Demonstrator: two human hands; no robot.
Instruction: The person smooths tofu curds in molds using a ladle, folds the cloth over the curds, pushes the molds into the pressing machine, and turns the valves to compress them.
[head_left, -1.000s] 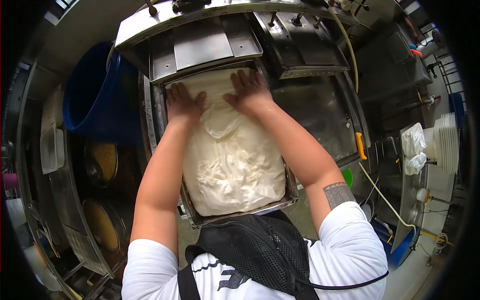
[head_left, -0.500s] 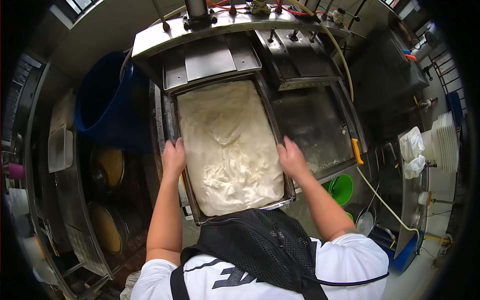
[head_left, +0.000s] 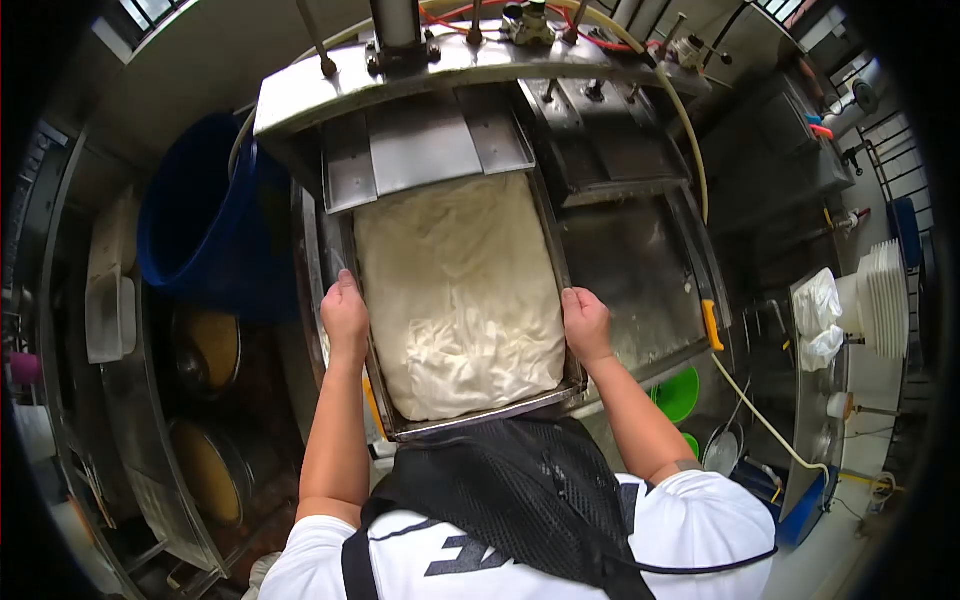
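Note:
A metal tray (head_left: pixel 481 412) holds a wide, pale cloth-covered slab (head_left: pixel 450 270), smooth at the far end and wrinkled near me. My left hand (head_left: pixel 345 315) is closed on the tray's left edge, thumb on top. My right hand (head_left: pixel 586 322) grips the right edge in the same way, its fingers curled over the side and partly hidden. The tray's far end lies beneath a metal press plate (head_left: pixel 425 150).
A second press plate (head_left: pixel 610 145) hangs over a wet metal table (head_left: pixel 640 270) at right. A blue barrel (head_left: pixel 190 215) stands at left, above round pots (head_left: pixel 207 470). Green basins (head_left: pixel 678 393) and stacked white plates (head_left: pixel 882 300) are at right.
Both hands have left the top of the slab, come back toward me and closed on the tray's sides. The tray's far end is now further under the press plate.

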